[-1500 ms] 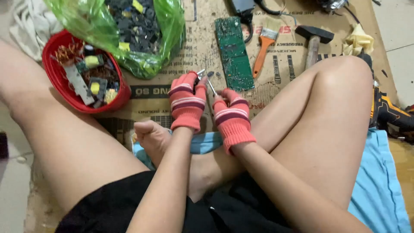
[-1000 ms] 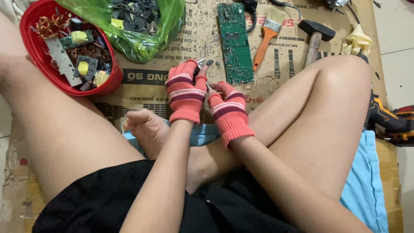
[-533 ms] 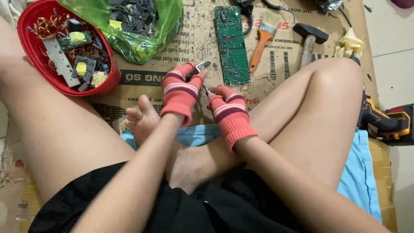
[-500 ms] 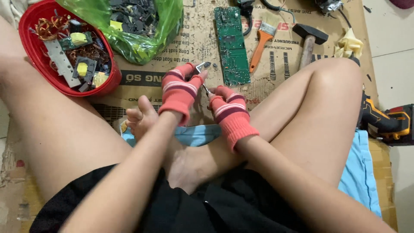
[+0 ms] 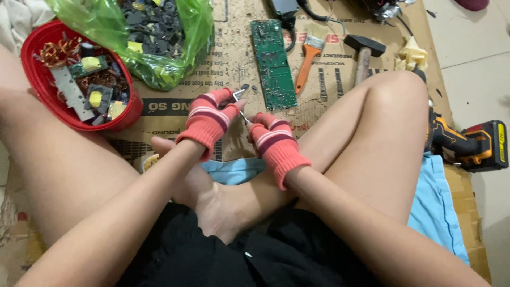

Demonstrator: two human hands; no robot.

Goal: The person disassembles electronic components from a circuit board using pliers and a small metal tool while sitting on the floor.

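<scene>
Red-striped knit gloves meet over the cardboard, left hand [image 5: 208,123] pinching a small metal part [image 5: 238,94] at its fingertips, right hand [image 5: 272,139] closed on a thin tool just beside them, green circuit board [image 5: 273,64] beyond for easy reach.

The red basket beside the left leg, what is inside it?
The red basket holds copper wire coils, small circuit boards with yellow parts, and a grey metal piece. What lies beneath these is covered, and the green plastic bag overlaps its upper edge.
</scene>
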